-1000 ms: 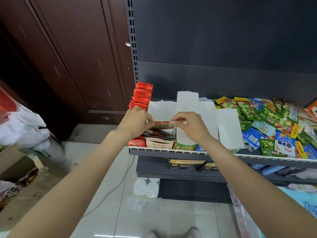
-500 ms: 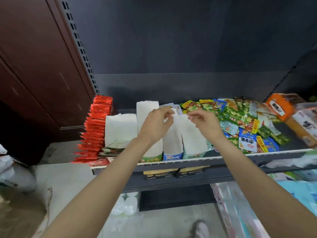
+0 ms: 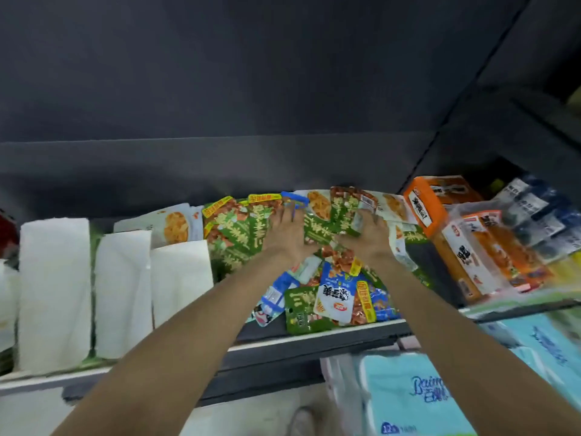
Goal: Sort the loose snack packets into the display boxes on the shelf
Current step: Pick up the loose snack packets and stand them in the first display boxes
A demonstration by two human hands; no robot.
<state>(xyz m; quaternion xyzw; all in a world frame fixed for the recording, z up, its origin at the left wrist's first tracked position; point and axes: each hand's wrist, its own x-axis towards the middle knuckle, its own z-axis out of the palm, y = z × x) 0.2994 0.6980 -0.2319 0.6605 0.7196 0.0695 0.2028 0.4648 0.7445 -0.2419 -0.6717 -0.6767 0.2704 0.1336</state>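
If you rake too many at once, some glossy foil packets near the front edge of the dark metal shelf point(image 3: 314, 336) can slide off to the floor. The heap of loose green, blue and red snack packets point(image 3: 333, 287) lies under and around both hands. Your left hand point(image 3: 284, 236) rests flat, fingers spread, on green packets. Your right hand point(image 3: 366, 237) reaches into them; whether it grips one I cannot tell. The white cardboard display boxes point(image 3: 122, 294) stand to the left.
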